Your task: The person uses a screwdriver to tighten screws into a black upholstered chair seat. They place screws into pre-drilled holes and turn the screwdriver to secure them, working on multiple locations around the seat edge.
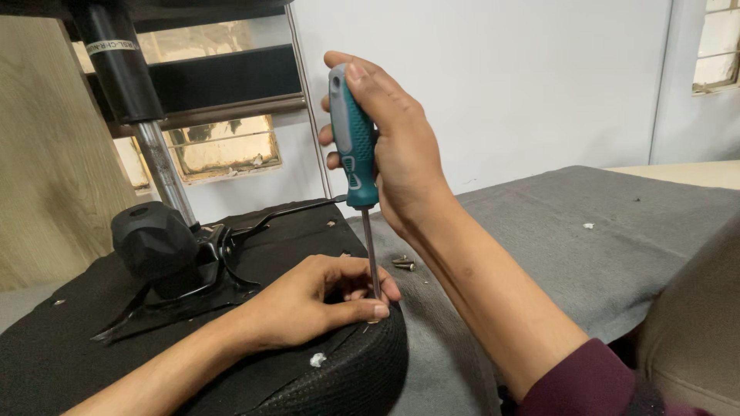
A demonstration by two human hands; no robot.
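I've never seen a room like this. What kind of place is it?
Probably a small workshop or a spare room used for fixing furniture. An upturned chair seat with its metal mechanism lies on a grey cloth, loose screws sit nearby, and the right hand holds a teal screwdriver.

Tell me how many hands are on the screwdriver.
2: right hand grips the screwdriver by its teal handle; left hand pinches the shaft near its tip.

Grey cloth-covered surface (601, 239), upturned black chair seat (77, 339) and loose screws (403, 263) directly on it.
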